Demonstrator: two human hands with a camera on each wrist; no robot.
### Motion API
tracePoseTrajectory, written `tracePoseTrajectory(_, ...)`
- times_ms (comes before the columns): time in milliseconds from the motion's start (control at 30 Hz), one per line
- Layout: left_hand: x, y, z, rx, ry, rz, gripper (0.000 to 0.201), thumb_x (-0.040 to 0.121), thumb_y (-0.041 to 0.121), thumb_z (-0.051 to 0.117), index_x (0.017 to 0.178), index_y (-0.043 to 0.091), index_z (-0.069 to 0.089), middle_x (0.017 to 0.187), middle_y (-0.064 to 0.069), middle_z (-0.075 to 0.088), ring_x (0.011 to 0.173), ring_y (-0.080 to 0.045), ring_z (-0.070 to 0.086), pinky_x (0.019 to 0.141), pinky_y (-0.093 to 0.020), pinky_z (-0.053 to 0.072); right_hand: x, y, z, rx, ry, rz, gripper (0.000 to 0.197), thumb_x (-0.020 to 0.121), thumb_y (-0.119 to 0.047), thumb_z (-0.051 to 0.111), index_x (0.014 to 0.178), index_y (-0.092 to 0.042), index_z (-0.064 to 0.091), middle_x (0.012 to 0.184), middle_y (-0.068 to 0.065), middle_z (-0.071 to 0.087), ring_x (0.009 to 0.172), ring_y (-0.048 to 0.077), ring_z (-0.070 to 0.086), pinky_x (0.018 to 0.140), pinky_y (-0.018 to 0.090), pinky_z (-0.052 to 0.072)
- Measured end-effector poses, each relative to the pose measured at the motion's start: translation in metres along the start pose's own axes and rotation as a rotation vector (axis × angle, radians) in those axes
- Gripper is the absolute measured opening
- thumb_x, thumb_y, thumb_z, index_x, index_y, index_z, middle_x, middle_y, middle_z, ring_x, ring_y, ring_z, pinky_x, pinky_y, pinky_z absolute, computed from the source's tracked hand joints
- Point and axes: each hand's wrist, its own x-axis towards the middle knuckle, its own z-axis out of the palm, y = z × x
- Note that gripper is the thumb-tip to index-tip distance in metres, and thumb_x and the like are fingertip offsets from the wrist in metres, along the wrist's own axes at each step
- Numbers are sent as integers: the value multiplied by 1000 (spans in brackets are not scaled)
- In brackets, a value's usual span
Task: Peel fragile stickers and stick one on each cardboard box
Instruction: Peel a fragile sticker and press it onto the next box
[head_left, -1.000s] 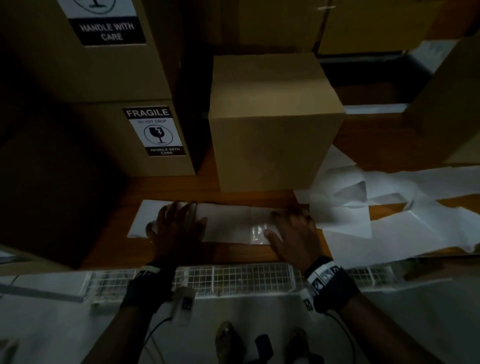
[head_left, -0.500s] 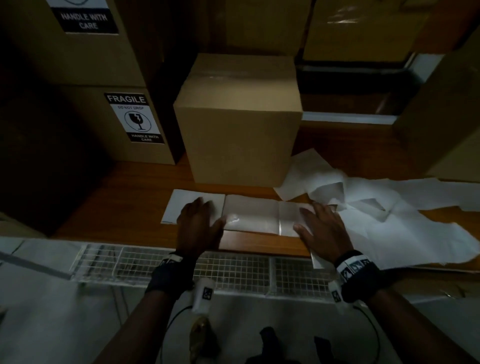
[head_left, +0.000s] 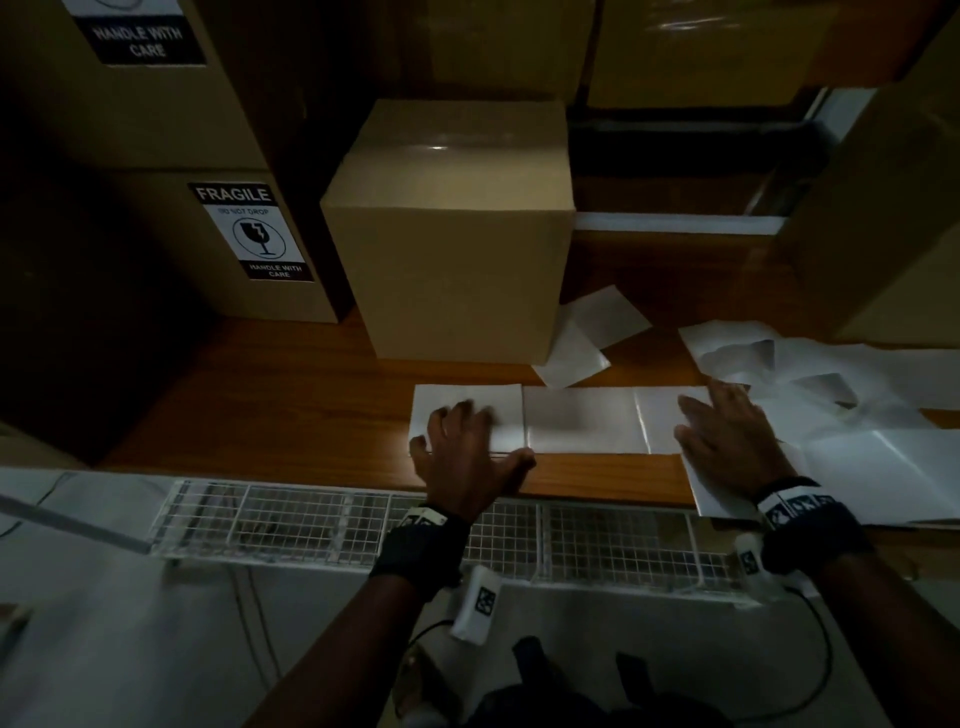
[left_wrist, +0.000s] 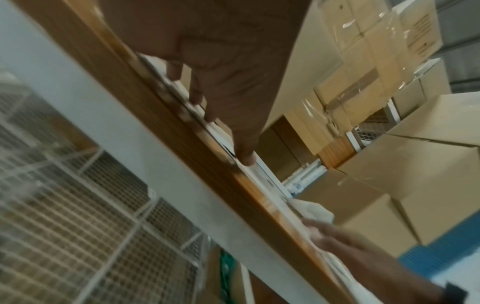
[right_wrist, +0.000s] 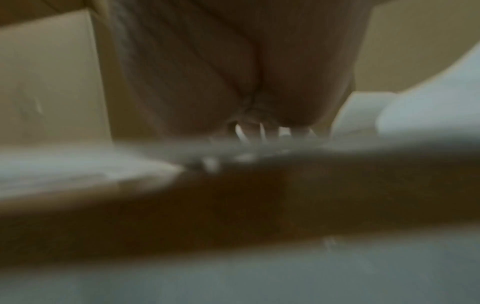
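Observation:
A white strip of sticker sheets (head_left: 576, 421) lies flat along the front of the wooden shelf (head_left: 291, 405). My left hand (head_left: 467, 447) presses flat on the strip's left end, fingers spread. My right hand (head_left: 727, 441) rests flat on its right end. A plain cardboard box (head_left: 447, 270) with no sticker stands just behind the strip. To its left a box carries a black-and-white FRAGILE sticker (head_left: 252, 231). In the left wrist view my left hand (left_wrist: 221, 98) lies with straight fingers on the sheet edge. The right wrist view is blurred; my right hand (right_wrist: 246, 82) lies flat there.
Loose white backing papers (head_left: 857, 405) litter the shelf at right. Tall stacked boxes (head_left: 130, 104) fill the back left, more boxes (head_left: 893, 208) stand at right. A white wire-mesh rail (head_left: 363, 525) runs below the shelf's front edge.
My hands have slid apart along the strip, the right one out to its right end. The head view has shifted, so the boxes sit further right in frame.

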Motion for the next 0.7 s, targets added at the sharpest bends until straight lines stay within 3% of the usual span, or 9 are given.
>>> tracePoseTrajectory(100, 1, 8, 7, -29, -9, -31, 89, 65, 97, 29, 125, 36, 51, 151, 1, 39, 140, -27, 31, 106, -61, 28, -6, -28, -10, 105, 140, 27, 45, 100, -34, 52, 140, -15, 53, 158, 19, 34, 145, 38, 31, 114, 56, 34)
tracePoseTrajectory(200, 4, 10, 10, -43, -12, -67, 83, 68, 94, 37, 125, 35, 51, 149, 3, 39, 139, -25, 30, 106, -60, 28, -14, -86, -14, 348, 263, -51, 31, 103, -27, 53, 128, -11, 62, 133, 13, 58, 116, 23, 55, 94, 35, 45)
tracePoseTrajectory(267, 6, 12, 9, -48, -11, -93, 76, 71, 88, 48, 125, 34, 51, 147, 4, 39, 139, -25, 28, 105, -59, 28, -14, -123, -12, 505, 283, -130, 24, 102, -20, 55, 120, -9, 68, 117, 11, 66, 100, 18, 60, 84, 31, 48)
tracePoseTrajectory(367, 7, 17, 4, -27, -23, -132, 75, 72, 81, 53, 127, 30, 52, 150, 3, 38, 142, -26, 26, 105, -58, 26, -7, -161, -4, 666, 240, -152, 23, 101, -15, 57, 118, -8, 71, 113, 8, 70, 97, 11, 58, 83, 22, 44)
tracePoseTrajectory(433, 6, 19, 2, 0, -34, -134, 87, 69, 88, 45, 132, 28, 51, 151, 1, 37, 142, -26, 26, 104, -57, 27, -3, -176, 0, 755, 203, -123, 23, 102, -15, 56, 119, -9, 70, 113, 6, 70, 99, 11, 59, 86, 24, 49)
tracePoseTrajectory(500, 6, 21, 1, 29, -33, -131, 96, 67, 93, 42, 136, 26, 49, 151, 0, 37, 141, -27, 27, 103, -57, 29, 2, -182, 7, 818, 162, -64, 24, 102, -15, 54, 119, -9, 70, 112, 5, 70, 100, 15, 62, 89, 33, 54)
tracePoseTrajectory(700, 14, 21, -6, 14, -68, -163, 83, 73, 79, 56, 133, 23, 47, 145, -4, 39, 139, -31, 27, 102, -58, 30, 12, -166, 25, 863, 74, 42, 25, 102, -12, 52, 118, -12, 71, 107, 5, 73, 92, 18, 68, 88, 41, 57)
